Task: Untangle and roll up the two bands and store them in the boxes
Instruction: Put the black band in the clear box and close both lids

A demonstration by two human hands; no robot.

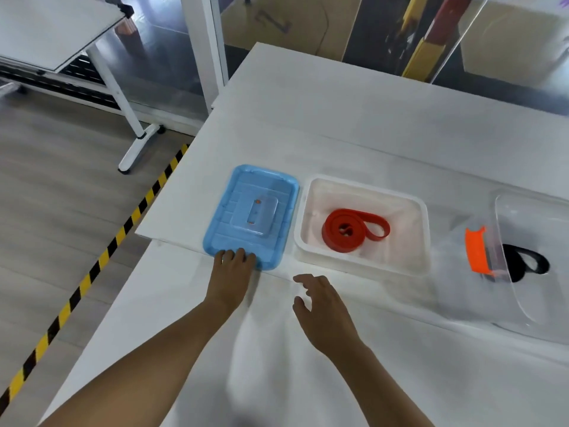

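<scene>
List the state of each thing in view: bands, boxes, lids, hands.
Red band: rolled, inside the white box.
White box: open, lid off.
Blue lid: flat on the table, beside the white box.
Black band: coiled inside the clear box.
Clear box: clear lid on, orange latch.
Left hand: fingers on the blue lid's near edge.
Right hand: open, holding nothing.

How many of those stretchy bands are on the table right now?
2. The red band lies coiled inside the open white box. The black band lies in the clear box at the far right, partly cut off by the frame edge.
</scene>
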